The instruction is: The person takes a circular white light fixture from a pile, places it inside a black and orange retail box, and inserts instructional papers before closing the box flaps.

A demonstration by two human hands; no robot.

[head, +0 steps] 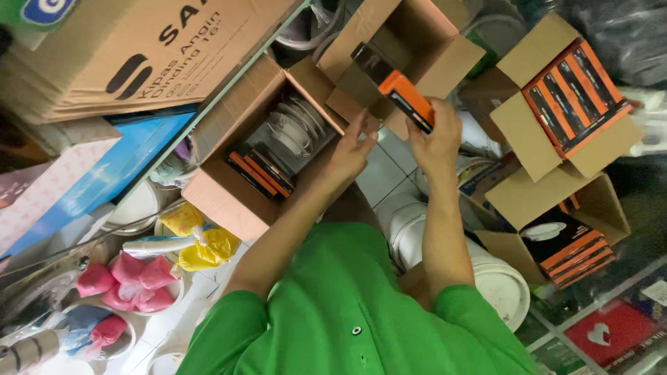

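Here, gripping an orange-and-black box point(406, 101) in the right hand point(436, 139) at upper centre; left hand point(351, 153) open beside it, above white floor tiles point(379, 177) crowded with cardboard cartons point(229, 194).

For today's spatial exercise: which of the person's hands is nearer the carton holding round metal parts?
Left. The left hand rests at the edge of the carton; the right hand is farther off, holding an orange-and-black box.

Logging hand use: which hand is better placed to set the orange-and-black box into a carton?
Probably right: the right hand grips the orange-and-black box over the open carton; the left hand is empty, fingers spread by the neighbouring carton.
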